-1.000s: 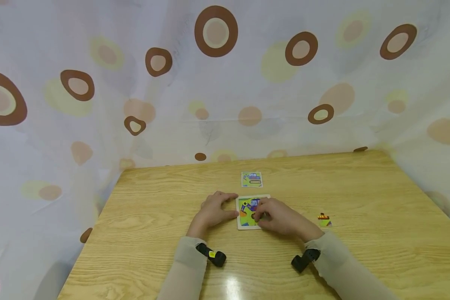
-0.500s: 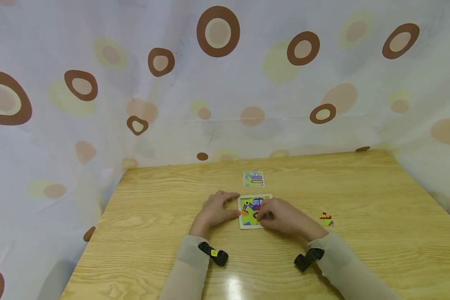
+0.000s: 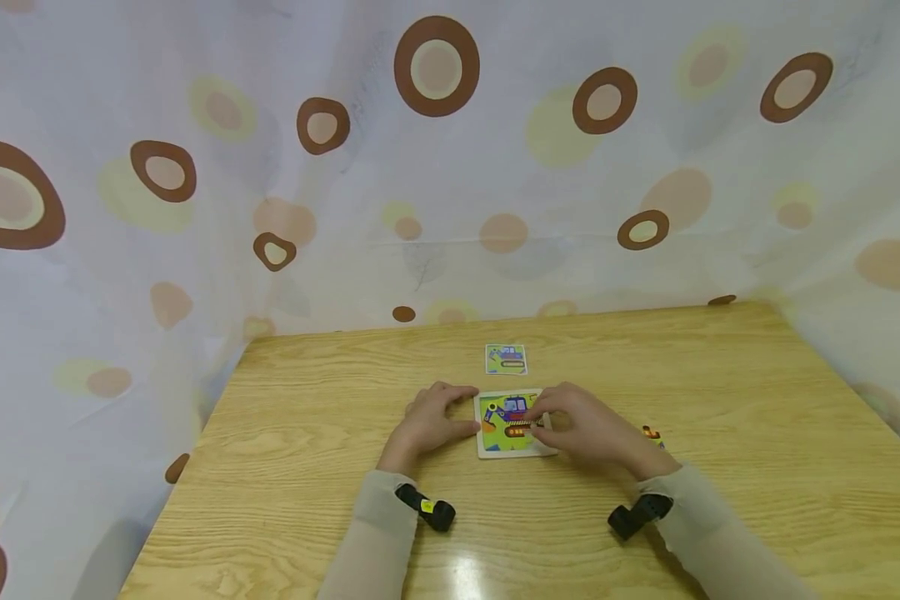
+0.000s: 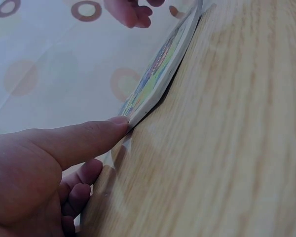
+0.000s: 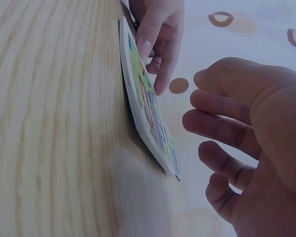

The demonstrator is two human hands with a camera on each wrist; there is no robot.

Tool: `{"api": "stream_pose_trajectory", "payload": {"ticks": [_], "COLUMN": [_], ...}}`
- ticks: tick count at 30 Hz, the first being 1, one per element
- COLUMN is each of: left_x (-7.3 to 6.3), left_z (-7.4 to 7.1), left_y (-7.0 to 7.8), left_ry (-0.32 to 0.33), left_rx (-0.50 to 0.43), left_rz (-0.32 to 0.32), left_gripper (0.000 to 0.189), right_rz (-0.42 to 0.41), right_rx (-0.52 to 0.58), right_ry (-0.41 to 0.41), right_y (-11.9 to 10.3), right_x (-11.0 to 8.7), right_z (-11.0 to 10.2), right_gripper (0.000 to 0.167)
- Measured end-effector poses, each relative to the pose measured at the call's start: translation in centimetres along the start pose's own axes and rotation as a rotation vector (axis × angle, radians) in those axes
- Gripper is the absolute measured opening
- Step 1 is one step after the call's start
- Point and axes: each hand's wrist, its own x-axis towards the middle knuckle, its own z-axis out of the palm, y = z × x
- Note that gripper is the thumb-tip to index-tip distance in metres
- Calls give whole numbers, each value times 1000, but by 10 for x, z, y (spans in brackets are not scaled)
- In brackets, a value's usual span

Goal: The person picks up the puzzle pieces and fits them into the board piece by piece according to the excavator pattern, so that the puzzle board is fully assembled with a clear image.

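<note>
A framed jigsaw puzzle [image 3: 504,446] with an excavator picture lies flat on the table, its pale border also visible edge-on in the left wrist view. My left hand [image 3: 429,423] rests at the frame's left side, thumb and index finger spread apart. In the left wrist view the straight thumb [image 4: 89,139] touches the frame's edge. My right hand [image 3: 588,425] hovers over the puzzle's right part and covers some of it. Its fingers [image 5: 222,129] are loosely bent, with nothing between them in the right wrist view. A loose puzzle piece [image 3: 651,433] lies right of it, partly hidden by the wrist.
Behind the puzzle lies a small picture card [image 3: 506,359] with a similar excavator. The wooden table [image 3: 330,375] ends at a patterned cloth backdrop [image 3: 487,275]. Both wrists wear black camera straps [image 3: 641,515].
My right hand has shifted right and its fingers have parted from the puzzle, uncovering a track piece there. The wrist now partly covers the loose piece. My left hand stays in place.
</note>
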Motion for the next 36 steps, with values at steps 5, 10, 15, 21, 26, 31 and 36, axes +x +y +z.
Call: {"api": "stream_pose_trajectory", "payload": {"ticks": [5,10,15,21,26,31,36], "left_x": [0,1,1,1,1,0,0], "left_z": [0,1,0,-1,-1,-1,-2], "left_y": [0,1,0,-1,-2,-1,1], "left_ry": [-9,-13,-12,-6,-10,-14,-14], "left_rx": [3,9,18,16,15,10,6], "left_rz": [-3,-4,-2,-4,-6,1,-3], "left_gripper": [56,56,56,56,56,56,55], "right_rz": [53,63,77,82,84,89,105], "right_rx": [-2,-35,-53,-59,-72,-94,-111], "right_ry": [7,30,53,46,48,54,50], "right_y": [8,20,30,39,45,50,57], "right_x": [-11,-25,-37,-47,-56,-67,-77], "right_z": [-7,-16,-24,-29,-31,-37,-45], "right_gripper": [15,17,21,26,29,31,36]}}
